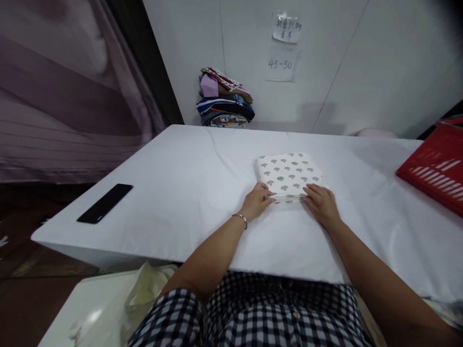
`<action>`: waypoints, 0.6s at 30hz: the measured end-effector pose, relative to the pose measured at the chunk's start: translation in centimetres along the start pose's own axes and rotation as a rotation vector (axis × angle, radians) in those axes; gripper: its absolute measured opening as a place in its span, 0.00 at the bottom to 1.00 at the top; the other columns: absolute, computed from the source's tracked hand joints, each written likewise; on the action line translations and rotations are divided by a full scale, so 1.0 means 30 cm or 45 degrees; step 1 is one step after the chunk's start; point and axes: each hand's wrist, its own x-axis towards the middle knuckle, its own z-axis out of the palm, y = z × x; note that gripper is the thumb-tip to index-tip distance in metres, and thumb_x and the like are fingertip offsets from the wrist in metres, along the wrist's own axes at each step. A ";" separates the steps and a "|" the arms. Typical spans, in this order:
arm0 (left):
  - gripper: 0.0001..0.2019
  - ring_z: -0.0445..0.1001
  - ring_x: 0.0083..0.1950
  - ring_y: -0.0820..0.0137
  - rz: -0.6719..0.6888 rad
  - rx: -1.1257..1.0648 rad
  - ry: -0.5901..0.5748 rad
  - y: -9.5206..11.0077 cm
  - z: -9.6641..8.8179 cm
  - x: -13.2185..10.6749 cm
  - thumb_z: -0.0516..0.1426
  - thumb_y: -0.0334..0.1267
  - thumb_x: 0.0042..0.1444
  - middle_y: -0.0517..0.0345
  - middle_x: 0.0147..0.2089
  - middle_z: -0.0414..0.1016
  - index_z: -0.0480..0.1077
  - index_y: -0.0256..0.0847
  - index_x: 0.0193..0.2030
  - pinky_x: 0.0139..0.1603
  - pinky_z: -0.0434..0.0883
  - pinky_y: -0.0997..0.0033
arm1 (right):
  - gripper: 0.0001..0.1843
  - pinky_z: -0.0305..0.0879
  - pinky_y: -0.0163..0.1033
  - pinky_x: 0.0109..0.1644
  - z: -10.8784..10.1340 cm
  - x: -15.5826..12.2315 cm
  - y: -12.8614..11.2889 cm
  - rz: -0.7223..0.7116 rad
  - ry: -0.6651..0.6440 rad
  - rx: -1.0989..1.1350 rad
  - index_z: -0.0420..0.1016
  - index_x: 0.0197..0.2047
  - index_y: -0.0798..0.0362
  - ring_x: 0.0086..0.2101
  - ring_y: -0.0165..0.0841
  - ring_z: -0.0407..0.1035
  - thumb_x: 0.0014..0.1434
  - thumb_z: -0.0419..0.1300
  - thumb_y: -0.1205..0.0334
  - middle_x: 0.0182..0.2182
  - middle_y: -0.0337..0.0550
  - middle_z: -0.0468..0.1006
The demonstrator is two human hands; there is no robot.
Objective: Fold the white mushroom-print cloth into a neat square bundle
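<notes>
A folded cloth (287, 172), white with grey and a few green mushroom shapes, lies flat as a rough square on the white-covered table. Its layered near edge faces me. My left hand (256, 200) pinches the near left corner, thumb and fingers closed on the fabric; a thin bracelet circles that wrist. At the near right corner, my right hand (321, 202) grips the same cloth, with fingers over its top and the thumb by the front edge. Both palms are hidden from view.
A black flat phone-like slab (105, 203) lies on the table's left side. The red slotted basket (434, 164) stands at the right edge. Beyond the far edge is a stack of folded fabrics (226, 99) against the wall. A white surface with a plastic bag (144, 284) is at lower left.
</notes>
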 end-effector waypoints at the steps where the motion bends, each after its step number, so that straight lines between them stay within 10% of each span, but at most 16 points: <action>1: 0.08 0.66 0.32 0.79 0.016 0.035 0.003 0.003 -0.002 0.000 0.54 0.42 0.54 0.63 0.48 0.63 0.72 0.46 0.38 0.35 0.65 0.75 | 0.17 0.53 0.47 0.53 0.003 0.000 0.000 0.004 0.008 0.001 0.69 0.50 0.49 0.51 0.39 0.62 0.60 0.50 0.54 0.50 0.46 0.71; 18: 0.05 0.65 0.32 0.77 0.083 0.104 0.014 0.001 -0.012 -0.006 0.55 0.40 0.53 0.63 0.40 0.66 0.68 0.43 0.34 0.34 0.63 0.76 | 0.26 0.42 0.58 0.57 -0.036 0.003 0.038 0.140 -0.220 -0.048 0.57 0.59 0.45 0.57 0.42 0.53 0.58 0.50 0.50 0.58 0.44 0.62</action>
